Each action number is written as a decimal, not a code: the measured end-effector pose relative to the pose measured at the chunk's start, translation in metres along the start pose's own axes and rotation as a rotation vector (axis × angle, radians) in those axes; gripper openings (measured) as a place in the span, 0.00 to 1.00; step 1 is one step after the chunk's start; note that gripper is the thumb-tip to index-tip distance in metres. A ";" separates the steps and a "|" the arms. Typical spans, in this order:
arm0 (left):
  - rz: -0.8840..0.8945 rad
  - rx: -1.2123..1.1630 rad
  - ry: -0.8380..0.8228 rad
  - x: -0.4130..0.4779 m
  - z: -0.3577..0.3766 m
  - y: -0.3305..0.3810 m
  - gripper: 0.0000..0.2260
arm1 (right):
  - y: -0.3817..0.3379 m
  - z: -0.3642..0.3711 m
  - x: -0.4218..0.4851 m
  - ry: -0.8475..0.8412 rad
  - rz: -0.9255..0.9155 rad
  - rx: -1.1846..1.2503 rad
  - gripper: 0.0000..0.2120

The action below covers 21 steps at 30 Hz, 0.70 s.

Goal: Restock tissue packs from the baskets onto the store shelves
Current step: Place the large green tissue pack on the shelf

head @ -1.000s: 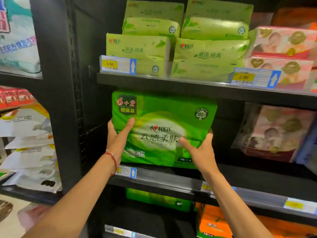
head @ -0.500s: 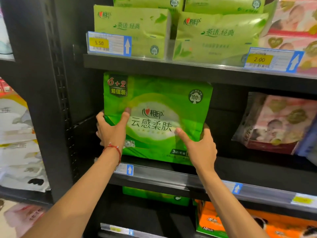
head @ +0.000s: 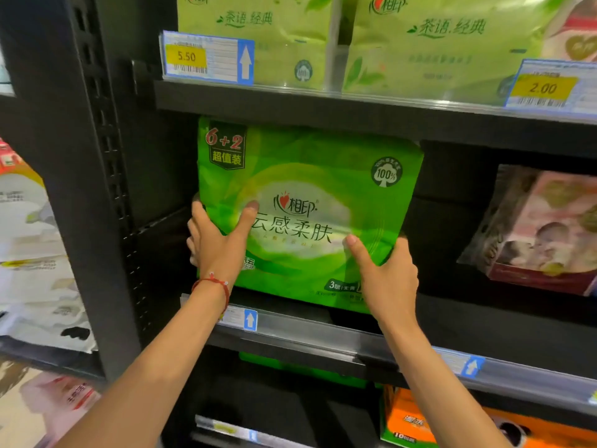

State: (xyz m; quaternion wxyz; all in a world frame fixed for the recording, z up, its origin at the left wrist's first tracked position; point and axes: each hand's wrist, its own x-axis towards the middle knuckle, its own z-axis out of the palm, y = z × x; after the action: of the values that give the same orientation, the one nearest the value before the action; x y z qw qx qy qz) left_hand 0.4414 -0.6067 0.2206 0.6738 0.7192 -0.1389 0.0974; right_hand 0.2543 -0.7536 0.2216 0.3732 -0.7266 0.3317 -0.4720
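A big green tissue pack (head: 310, 202) marked "6+2" stands upright at the left end of the middle black shelf (head: 323, 331). My left hand (head: 216, 244) grips its lower left edge, thumb across the front and fingers behind. My right hand (head: 384, 276) grips its lower right corner, thumb on the front. The pack's top nearly reaches the underside of the shelf above. No basket is in view.
Pale green tissue packs (head: 268, 37) fill the upper shelf behind price tags (head: 206, 58). A pink pack (head: 542, 227) sits to the right on the middle shelf, with a dark gap between. An orange pack (head: 416, 421) and a green one lie below. A black upright (head: 87, 189) bounds the left.
Both hands have pushed the green pack deeper into the middle shelf and a little upward. The camera has moved closer to the shelf.
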 end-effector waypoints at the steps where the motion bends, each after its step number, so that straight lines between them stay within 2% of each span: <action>1: -0.004 0.001 0.005 -0.001 0.000 0.000 0.47 | 0.002 0.000 0.001 0.001 0.000 0.007 0.26; 3: -0.018 0.006 0.008 0.000 0.000 0.000 0.49 | 0.004 0.000 0.001 0.007 -0.009 0.019 0.25; 8: -0.020 0.055 0.010 -0.001 0.001 0.002 0.47 | 0.006 0.006 0.004 -0.024 0.015 0.001 0.31; 13: -0.029 0.112 0.020 -0.011 -0.006 0.013 0.48 | 0.000 -0.003 -0.004 -0.105 0.034 0.123 0.31; 16: 0.119 0.143 0.095 -0.031 -0.010 0.024 0.44 | -0.004 -0.013 -0.016 -0.056 0.009 0.084 0.41; 18: 0.258 0.200 0.104 -0.050 -0.014 0.027 0.40 | -0.006 -0.022 -0.030 0.040 -0.072 -0.031 0.35; 21: 0.424 0.313 -0.002 -0.076 -0.023 0.025 0.33 | -0.007 -0.037 -0.053 0.133 -0.304 -0.221 0.25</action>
State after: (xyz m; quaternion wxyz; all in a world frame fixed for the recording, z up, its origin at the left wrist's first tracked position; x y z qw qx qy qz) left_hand 0.3627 -0.5802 0.2209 0.5186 0.7696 -0.2703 0.2563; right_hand 0.2031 -0.7147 0.2147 0.1930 -0.7720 0.2921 -0.5305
